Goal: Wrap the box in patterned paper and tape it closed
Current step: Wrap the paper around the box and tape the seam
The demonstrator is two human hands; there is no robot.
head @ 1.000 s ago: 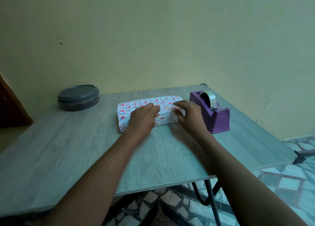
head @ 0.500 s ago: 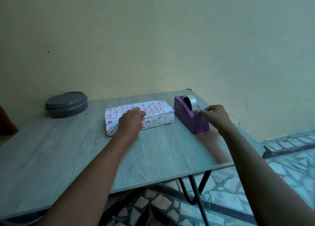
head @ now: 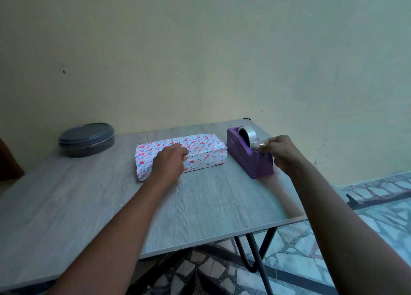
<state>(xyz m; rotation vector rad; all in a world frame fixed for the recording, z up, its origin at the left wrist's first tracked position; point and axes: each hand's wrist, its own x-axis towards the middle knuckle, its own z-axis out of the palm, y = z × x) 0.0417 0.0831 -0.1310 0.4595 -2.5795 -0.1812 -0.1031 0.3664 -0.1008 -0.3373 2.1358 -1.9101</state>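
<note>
Lying on the grey bench (head: 93, 208), wrapped box (head: 200, 149), just left of purple tape dispenser (head: 249, 159). Pressing down on the box's paper seam with curled left hand (head: 169, 161). Pinching the tape end (head: 255, 143) at the dispenser with right hand (head: 281, 153).

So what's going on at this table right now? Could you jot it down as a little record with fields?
surface: grey wood-grain table
wrapped box: lies flat, covered in heart-patterned paper
left hand: rests on the box, fingers curled over its near edge, holding the paper down
right hand: pinches the tape end at the purple tape dispenser
dispenser position: right of the box
also there: dark round lidded container, far left
</note>
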